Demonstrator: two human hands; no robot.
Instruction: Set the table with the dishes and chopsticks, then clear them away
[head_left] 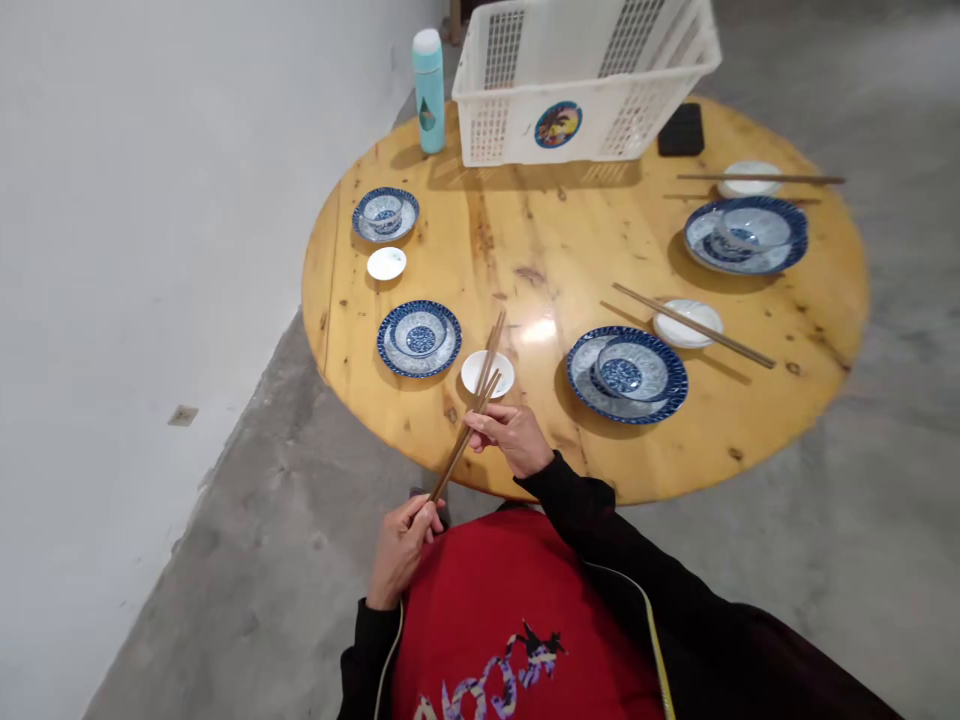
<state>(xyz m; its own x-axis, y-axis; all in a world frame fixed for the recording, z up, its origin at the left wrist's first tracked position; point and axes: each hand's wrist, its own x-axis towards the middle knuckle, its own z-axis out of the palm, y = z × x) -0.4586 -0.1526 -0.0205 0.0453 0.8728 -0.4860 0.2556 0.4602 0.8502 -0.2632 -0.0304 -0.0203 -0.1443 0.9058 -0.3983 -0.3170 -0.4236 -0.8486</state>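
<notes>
Rounded yellow wooden table (592, 240) beyond, left hand (399, 550) and right hand (516, 437) are pinching slim brown wooden chopsticks (451, 464), seemingly sorting; separating them needs loosening.

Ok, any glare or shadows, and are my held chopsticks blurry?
Head view: white glare near the middle of the rounded yellow wooden table; head view: soft shadow along the near side of the white rectangular plastic basket; head view: thin brown chopsticks in the left hand and right hand, no obvious blur.

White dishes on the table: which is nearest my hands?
The dish just beyond your right hand, partly hidden behind the held chopsticks; the others lie farther away.
</notes>
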